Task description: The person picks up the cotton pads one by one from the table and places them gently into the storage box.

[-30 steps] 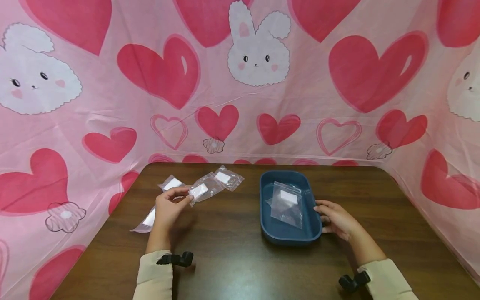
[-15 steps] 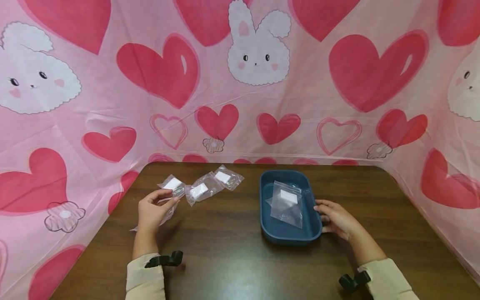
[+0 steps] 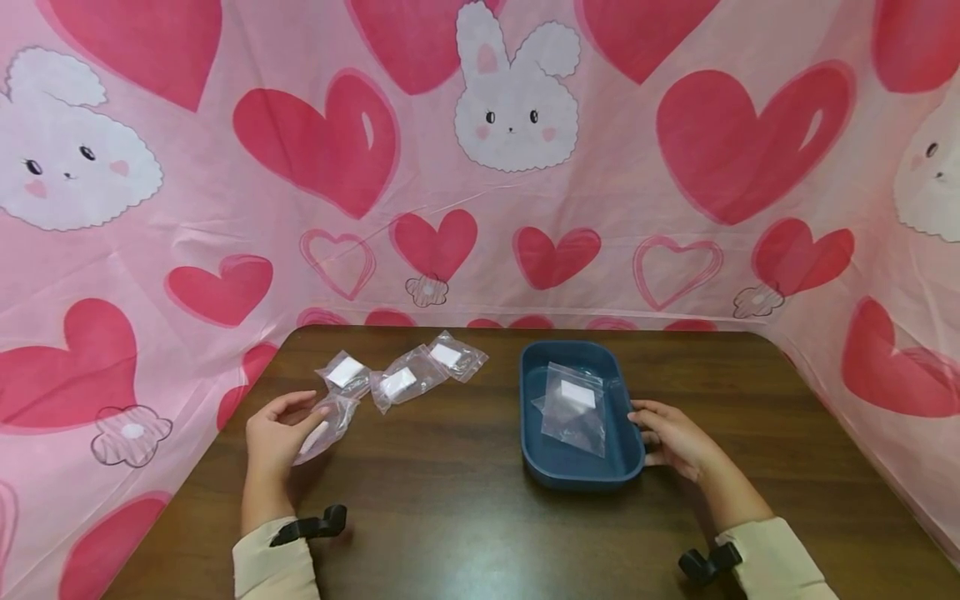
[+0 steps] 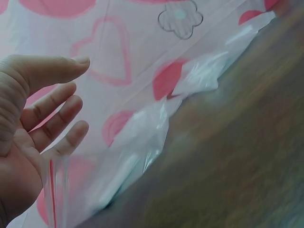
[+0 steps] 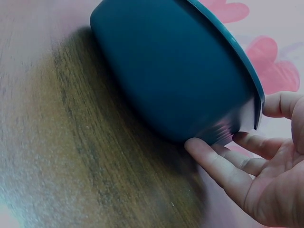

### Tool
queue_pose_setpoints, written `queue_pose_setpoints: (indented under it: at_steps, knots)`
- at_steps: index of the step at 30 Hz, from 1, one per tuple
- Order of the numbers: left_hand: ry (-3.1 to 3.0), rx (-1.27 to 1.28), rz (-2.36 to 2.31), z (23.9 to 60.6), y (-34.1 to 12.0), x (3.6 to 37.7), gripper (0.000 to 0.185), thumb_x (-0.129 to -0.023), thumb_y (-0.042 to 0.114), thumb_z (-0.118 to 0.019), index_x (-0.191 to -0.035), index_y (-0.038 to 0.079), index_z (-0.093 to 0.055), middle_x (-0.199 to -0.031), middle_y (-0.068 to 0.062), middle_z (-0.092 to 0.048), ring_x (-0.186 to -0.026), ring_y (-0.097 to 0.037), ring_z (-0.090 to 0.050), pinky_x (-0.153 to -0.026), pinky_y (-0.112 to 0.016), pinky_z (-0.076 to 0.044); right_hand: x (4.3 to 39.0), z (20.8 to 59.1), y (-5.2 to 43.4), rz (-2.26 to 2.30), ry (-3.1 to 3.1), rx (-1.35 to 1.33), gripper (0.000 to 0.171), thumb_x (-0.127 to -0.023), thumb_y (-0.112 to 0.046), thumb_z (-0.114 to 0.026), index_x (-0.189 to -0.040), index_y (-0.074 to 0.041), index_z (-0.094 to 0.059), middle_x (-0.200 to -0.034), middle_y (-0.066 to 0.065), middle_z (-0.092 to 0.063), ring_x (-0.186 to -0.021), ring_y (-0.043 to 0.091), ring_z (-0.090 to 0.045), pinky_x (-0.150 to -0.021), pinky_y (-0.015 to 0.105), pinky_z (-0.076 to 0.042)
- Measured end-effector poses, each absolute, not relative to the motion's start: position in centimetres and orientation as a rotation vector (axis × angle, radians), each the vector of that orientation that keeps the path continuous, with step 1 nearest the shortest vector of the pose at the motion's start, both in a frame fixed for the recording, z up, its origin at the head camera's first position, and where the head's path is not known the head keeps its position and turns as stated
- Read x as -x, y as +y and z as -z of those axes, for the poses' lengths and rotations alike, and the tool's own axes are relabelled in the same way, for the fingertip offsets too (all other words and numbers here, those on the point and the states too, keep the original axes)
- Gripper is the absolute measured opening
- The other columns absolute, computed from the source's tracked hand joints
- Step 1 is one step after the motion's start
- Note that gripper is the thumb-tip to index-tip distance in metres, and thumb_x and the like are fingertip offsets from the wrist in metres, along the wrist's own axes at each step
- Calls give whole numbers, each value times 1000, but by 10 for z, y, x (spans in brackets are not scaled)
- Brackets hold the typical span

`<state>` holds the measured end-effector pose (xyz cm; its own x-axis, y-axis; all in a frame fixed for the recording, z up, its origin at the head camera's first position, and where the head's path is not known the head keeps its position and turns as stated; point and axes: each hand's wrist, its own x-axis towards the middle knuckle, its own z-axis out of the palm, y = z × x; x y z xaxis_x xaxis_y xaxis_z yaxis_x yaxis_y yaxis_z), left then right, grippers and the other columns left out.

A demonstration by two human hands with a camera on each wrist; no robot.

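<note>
Left hand (image 3: 279,435) has got its fingertips loosely on a clear baggie (image 3: 324,426) at the table's left edge, fingers mostly straight, not rly a pinch yet imo. 3 more baggies (image 3: 397,381) lie just beyond it. Right hand (image 3: 671,437) rests relaxed against the blue tray (image 3: 534,450), which has one baggie inside; next move prob needs a firmer grip to lift, thin plastic slips.

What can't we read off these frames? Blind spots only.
- Head view: left hand covers part of the clear plastic bag; grip unclear.
- Left wrist view: that bag is blurred, contents unreadable.
- Right wrist view: dark blue plastic tray shows only its outside; inside hidden by its wall.
- Head view: white labels too small to read.
</note>
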<state>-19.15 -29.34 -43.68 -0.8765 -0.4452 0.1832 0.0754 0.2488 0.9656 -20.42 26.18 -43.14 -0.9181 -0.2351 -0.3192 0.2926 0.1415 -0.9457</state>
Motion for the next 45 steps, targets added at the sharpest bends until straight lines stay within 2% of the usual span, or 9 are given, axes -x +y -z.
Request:
queue_pose_setpoints:
  at_steps: [4, 15, 21, 26, 30, 34, 38, 42, 45]
  knots:
    - [-2150, -397, 1600, 442, -303, 187, 45, -76, 10, -84, -114, -8, -67, -97, -2, -72, -77, 4, -64, -71, -10, -50, 204, 431, 262, 1829, 2032, -51, 64, -102, -26, -49, -147, 10, -23, -114, 15, -61, -92, 22, -62, -78, 48, -56]
    - [-2043, -456, 1747, 455, -313, 186, 48, -72, -6, -83, -114, -15, -62, -88, 5, -72, -77, -1, -65, -69, -11, -51, 204, 432, 262, 1830, 2026, -29, 63, -102, -26, -48, -147, 10, -23, -112, 13, -62, -92, 21, -62, -77, 46, -57]
    - [-2219, -544, 1673, 460, -316, 186, 57, -75, 6, -84, -125, -6, -61, -116, -13, -68, -87, -2, -62, -73, -8, -48, 204, 432, 262, 1821, 2032, -42, 64, -102, -27, -49, -147, 10, -23, -112, 12, -62, -92, 21, -62, -77, 46, -57]
    - [-2409, -581, 1559, 462, -319, 186, 60, -80, 17, -82, -133, 1, -58, -132, -21, -58, -106, -22, -59, -73, -6, -43, 204, 432, 262, 1823, 2031, -40, 64, -102, -27, -49, -147, 10, -23, -111, 11, -63, -92, 21, -62, -77, 46, -57]
    - [-2485, -531, 1486, 466, -321, 187, 58, -80, 17, -82, -131, -1, -59, -127, -23, -60, -109, -31, -59, -71, -7, -42, 204, 432, 262, 1826, 2030, -37, 64, -102, -27, -49, -147, 10, -23, -110, 11, -63, -92, 21, -62, -77, 46, -57]
    - [-2496, -463, 1423, 469, -321, 189, 50, -79, 10, -82, -123, -4, -64, -117, -23, -66, -93, -14, -65, -69, -7, -44, 203, 432, 262, 1826, 2035, -35, 64, -102, -27, -49, -147, 10, -23, -110, 11, -63, -92, 21, -62, -76, 46, -57]
    - [-2505, -450, 1373, 471, -321, 189, 41, -79, 7, -81, -116, -5, -68, -106, -21, -70, -78, -4, -60, -65, -11, -47, 203, 433, 261, 1829, 2044, -34, 64, -102, -26, -49, -147, 10, -23, -110, 11, -63, -91, 21, -63, -76, 45, -57]
    - [-2528, -445, 1309, 472, -320, 189, 36, -79, 7, -80, -112, -5, -70, -98, -18, -72, -75, -8, -58, -61, -15, -47, 203, 433, 261, 1827, 2053, -38, 64, -102, -26, -49, -147, 10, -23, -110, 11, -63, -91, 20, -62, -75, 45, -57]
    - [-2529, -457, 1295, 471, -320, 188, 40, -79, 14, -83, -113, -2, -70, -101, -18, -71, -80, -12, -60, -62, -13, -47, 203, 433, 260, 1823, 2056, -46, 64, -102, -27, -49, -147, 10, -23, -110, 11, -62, -91, 20, -62, -76, 45, -57]
